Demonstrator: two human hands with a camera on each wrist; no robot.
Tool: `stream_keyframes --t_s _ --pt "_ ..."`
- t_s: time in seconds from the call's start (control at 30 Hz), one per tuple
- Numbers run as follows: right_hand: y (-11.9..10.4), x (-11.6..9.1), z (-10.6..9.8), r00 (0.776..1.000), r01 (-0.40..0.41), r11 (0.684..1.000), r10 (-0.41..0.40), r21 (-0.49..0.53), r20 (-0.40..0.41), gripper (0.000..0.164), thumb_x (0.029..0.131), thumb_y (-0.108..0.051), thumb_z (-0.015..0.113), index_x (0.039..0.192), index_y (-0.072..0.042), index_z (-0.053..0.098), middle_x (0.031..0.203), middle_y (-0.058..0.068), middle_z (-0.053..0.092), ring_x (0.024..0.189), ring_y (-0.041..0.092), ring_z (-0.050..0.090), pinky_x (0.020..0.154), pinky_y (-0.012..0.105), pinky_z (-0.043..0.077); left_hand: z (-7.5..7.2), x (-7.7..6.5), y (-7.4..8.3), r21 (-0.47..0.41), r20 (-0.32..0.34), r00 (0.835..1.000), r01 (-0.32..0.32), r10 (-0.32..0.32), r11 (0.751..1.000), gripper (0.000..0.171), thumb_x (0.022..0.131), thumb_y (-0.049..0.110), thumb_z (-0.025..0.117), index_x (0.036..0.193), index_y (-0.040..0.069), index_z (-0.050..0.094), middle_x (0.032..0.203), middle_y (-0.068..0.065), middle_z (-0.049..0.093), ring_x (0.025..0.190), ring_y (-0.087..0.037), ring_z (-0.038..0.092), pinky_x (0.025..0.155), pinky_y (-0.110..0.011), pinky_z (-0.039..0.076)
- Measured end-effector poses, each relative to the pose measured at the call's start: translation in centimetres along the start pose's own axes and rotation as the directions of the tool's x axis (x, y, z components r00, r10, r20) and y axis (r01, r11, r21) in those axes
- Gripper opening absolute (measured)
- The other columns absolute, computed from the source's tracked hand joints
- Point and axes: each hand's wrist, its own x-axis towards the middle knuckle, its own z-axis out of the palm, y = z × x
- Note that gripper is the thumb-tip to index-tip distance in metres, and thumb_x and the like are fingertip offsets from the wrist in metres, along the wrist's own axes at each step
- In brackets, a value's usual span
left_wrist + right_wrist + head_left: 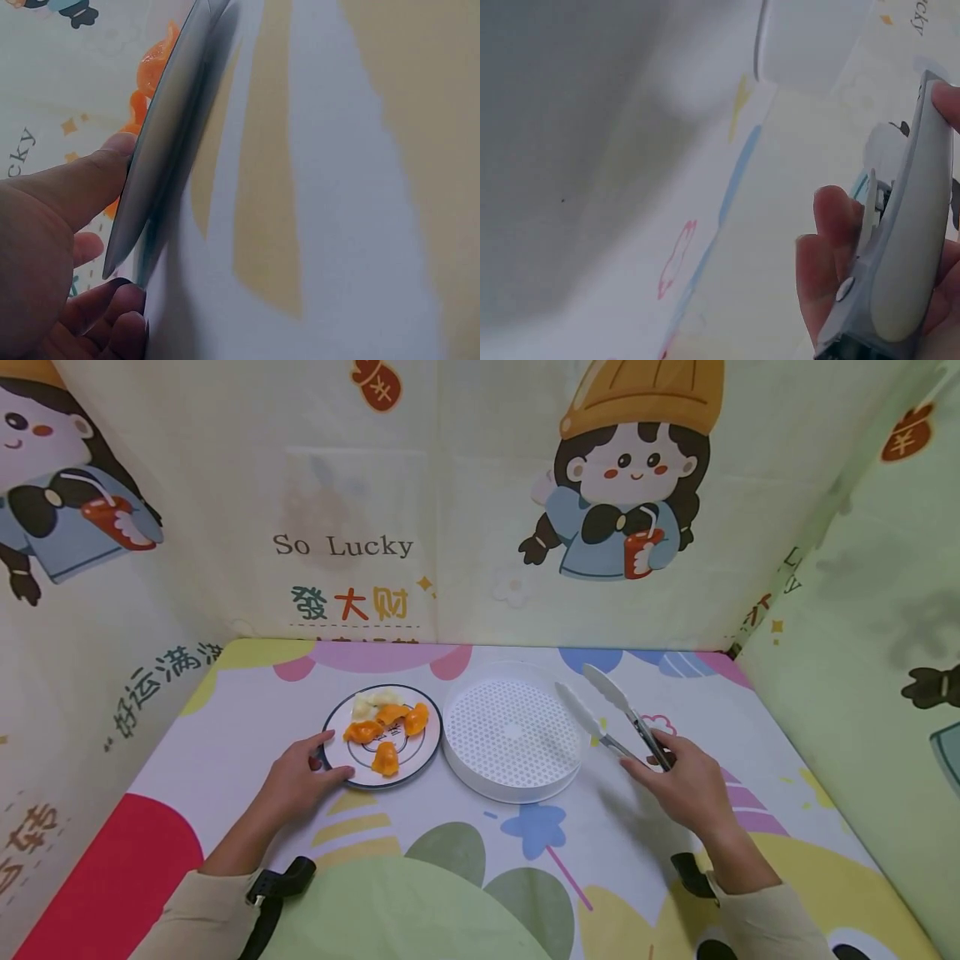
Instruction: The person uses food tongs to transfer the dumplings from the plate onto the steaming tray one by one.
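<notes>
My left hand [298, 783] holds the left rim of a white plate [417, 753] with a dark edge, thumb on top and fingers curled at the edge in the left wrist view. Several orange dumplings [363, 732] and pale dumplings [369, 705] lie on it. Just right of the plate, a round white steamer tray [510, 735] with a perforated bottom stands on the table. My right hand [690, 785] grips metal tongs [907, 247] with pale tips. Their tips [606, 685] are spread apart over the tray's right side, with nothing between them.
A patterned cloth covers the table [465, 852]. Printed fabric walls [465, 485] rise behind it and at both sides. Dark straps [281, 885] sit around the wrists.
</notes>
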Motion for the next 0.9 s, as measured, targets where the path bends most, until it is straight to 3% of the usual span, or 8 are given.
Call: stream_keyframes --t_s 0.2,0.6,0.77,0.9 --pt "-0.7 0.1 0.0 0.998 0.046 0.999 -0.046 -0.004 0.048 0.075 0.086 -0.041 0.078 0.140 0.006 0.053 0.109 0.021 0.062 0.087 0.031 0.051 0.065 0.038 0.038 0.0 -0.1 -0.2 -0.009 0.005 1.000 -0.019 0.019 1.000 0.086 0.087 0.038 0.078 0.151 -0.002 0.037 0.113 -0.026 0.050 0.100 -0.037 0.045 0.082 -0.045 0.045" --pt "-3.8 0.6 0.2 0.972 0.214 0.977 -0.211 -0.015 0.106 0.057 0.084 -0.033 0.079 0.127 0.002 0.065 0.116 0.020 0.067 0.096 0.034 0.061 0.077 0.051 0.050 -0.3 0.1 -0.9 -0.055 0.025 1.000 -0.012 0.013 0.998 0.087 0.088 0.038 0.077 0.152 -0.003 0.035 0.123 -0.027 0.045 0.106 -0.039 0.043 0.084 -0.045 0.044" --pt "-5.7 1.1 1.0 0.946 0.288 0.958 -0.287 0.016 0.149 0.050 0.083 -0.032 0.080 0.122 -0.003 0.069 0.107 0.010 0.069 0.085 0.023 0.059 0.069 0.040 0.048 -0.1 0.1 -1.0 -0.061 0.029 0.999 -0.014 0.016 0.998 0.087 0.088 0.038 0.077 0.152 -0.003 0.035 0.127 -0.028 0.044 0.108 -0.040 0.043 0.088 -0.048 0.045" --pt "-7.3 1.4 2.0 0.911 0.366 0.930 -0.364 0.030 0.195 0.047 0.083 -0.032 0.080 0.121 -0.006 0.071 0.105 0.006 0.070 0.086 0.020 0.061 0.071 0.039 0.049 0.1 0.0 -1.0 -0.068 0.024 1.000 -0.011 0.013 0.998 0.086 0.088 0.037 0.077 0.152 -0.003 0.035 0.129 -0.028 0.043 0.109 -0.040 0.043 0.092 -0.050 0.045"
